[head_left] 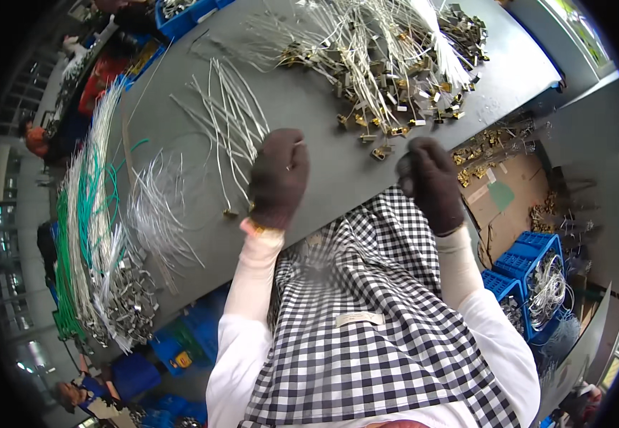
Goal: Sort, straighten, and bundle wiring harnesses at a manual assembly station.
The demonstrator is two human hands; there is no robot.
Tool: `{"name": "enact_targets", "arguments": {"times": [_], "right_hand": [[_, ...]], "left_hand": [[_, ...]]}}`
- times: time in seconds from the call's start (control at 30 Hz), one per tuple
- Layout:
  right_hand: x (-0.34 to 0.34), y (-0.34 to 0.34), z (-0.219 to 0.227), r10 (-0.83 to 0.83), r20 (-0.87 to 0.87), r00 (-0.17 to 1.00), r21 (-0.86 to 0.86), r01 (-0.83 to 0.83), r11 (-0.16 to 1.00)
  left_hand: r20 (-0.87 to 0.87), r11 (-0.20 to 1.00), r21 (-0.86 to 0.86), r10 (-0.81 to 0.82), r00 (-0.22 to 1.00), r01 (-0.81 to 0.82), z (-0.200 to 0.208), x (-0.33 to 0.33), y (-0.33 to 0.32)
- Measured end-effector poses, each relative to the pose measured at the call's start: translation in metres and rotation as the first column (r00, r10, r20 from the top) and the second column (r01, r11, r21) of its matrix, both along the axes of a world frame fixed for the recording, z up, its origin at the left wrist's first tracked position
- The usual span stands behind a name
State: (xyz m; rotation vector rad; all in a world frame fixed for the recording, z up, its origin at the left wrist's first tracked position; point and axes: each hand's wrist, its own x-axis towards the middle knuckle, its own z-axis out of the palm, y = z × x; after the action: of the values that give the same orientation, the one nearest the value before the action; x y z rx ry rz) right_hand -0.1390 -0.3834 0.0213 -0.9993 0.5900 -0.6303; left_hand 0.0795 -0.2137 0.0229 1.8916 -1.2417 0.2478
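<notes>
My left hand [278, 178], in a dark brown knitted glove, is closed above the grey table at the right edge of a loose bundle of white wires [227, 118]. Some wires run behind the glove, and a small brass piece [230, 213] sits at a wire's end beside the wrist. My right hand [432, 182], gloved alike, is curled into a fist over the table's front edge. What either fist holds, if anything, is hidden. Just beyond the right hand spreads a big pile of white wires [359, 64] with brass-coloured metal clips [396, 131] on their ends.
Clear thin strands [158, 203] and bundles of green and white wires [84, 214] lie leftward on the grey table [323, 178]. To the right are a cardboard sheet [516, 192] with brass pieces and blue crates [530, 253] holding wires. People work at the far left.
</notes>
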Motion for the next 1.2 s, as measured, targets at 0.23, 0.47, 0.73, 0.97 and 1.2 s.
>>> {"name": "enact_targets", "arguments": {"times": [0.23, 0.47, 0.73, 0.97, 1.2], "right_hand": [[-0.03, -0.026, -0.002, 0.026, 0.062, 0.998, 0.138, -0.034, 0.99], [0.04, -0.014, -0.039, 0.327, -0.052, 0.943, 0.07, -0.324, 0.944], [0.099, -0.012, -0.052, 0.432, -0.307, 0.848, -0.396, -0.526, 0.753], [0.07, 0.002, -0.035, 0.319, -0.249, 0.915, -0.792, -0.382, 0.477], [0.103, 0.019, 0.011, 0.394, 0.012, 0.919, 0.057, -0.394, 0.918]], "left_hand": [[0.036, 0.78, 0.609, 0.159, 0.987, -0.148, -0.094, 0.011, -0.123], [-0.309, 0.761, 0.648, 0.221, 0.925, 0.035, -0.058, -0.019, -0.064], [-0.052, 0.837, 0.545, 0.093, 0.994, -0.05, -0.085, -0.036, 0.011], [-0.675, 0.959, 0.258, 0.094, 0.731, 0.115, -0.053, -0.038, 0.001], [-0.881, 0.971, 0.059, -0.059, 0.469, 0.232, -0.133, -0.04, 0.009]]}}
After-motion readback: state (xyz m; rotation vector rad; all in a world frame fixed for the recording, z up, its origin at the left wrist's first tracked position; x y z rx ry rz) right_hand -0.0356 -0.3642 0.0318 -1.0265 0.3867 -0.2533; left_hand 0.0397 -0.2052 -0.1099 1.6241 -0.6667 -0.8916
